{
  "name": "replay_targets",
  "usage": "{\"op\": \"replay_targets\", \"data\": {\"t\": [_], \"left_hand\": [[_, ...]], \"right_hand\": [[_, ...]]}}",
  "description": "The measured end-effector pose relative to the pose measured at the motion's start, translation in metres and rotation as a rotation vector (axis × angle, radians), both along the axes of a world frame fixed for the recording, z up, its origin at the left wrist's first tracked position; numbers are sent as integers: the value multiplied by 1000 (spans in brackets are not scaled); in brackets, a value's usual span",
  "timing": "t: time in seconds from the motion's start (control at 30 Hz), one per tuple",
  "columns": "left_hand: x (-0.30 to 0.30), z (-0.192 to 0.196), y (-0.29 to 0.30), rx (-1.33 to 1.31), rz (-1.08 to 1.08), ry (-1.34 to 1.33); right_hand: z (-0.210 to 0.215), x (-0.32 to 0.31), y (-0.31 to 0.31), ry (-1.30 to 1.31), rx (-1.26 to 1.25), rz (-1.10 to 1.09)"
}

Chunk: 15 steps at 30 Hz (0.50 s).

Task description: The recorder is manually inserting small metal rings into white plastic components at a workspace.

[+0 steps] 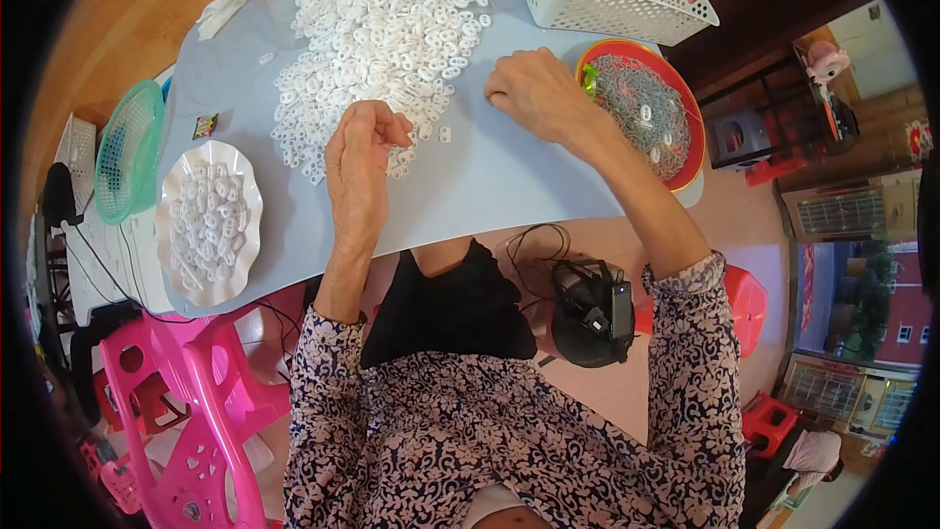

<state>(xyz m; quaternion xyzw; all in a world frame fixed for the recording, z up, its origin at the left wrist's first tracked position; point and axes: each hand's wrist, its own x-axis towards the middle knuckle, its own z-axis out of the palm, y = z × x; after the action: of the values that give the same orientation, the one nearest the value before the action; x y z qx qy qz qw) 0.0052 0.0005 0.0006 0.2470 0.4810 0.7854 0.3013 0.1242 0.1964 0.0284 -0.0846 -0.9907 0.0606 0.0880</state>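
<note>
The left forearm (343, 279) rises nearly upright to the left hand (358, 167), above and left of the frame's centre, fingers bent rightward. The right forearm (651, 206) slants up leftward; the right hand (539, 93), back uppermost, curls its fingers at upper centre.

A navy top (441, 431) is showing a pale pinkish floral scroll pattern; its matching sleeves (695, 362) are ending well above the bare left hand (360, 152) and right hand (537, 96). Plain black bottoms (460, 309) are showing below.
</note>
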Motion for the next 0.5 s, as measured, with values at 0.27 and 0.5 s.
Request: {"op": "replay_targets", "data": {"t": [0.27, 0.5], "left_hand": [[-2, 0, -2, -11, -33, 2], [0, 2, 1, -11, -48, 30]], "right_hand": [[13, 4, 11, 34, -305, -196], [-6, -1, 22, 94, -15, -142]]}}
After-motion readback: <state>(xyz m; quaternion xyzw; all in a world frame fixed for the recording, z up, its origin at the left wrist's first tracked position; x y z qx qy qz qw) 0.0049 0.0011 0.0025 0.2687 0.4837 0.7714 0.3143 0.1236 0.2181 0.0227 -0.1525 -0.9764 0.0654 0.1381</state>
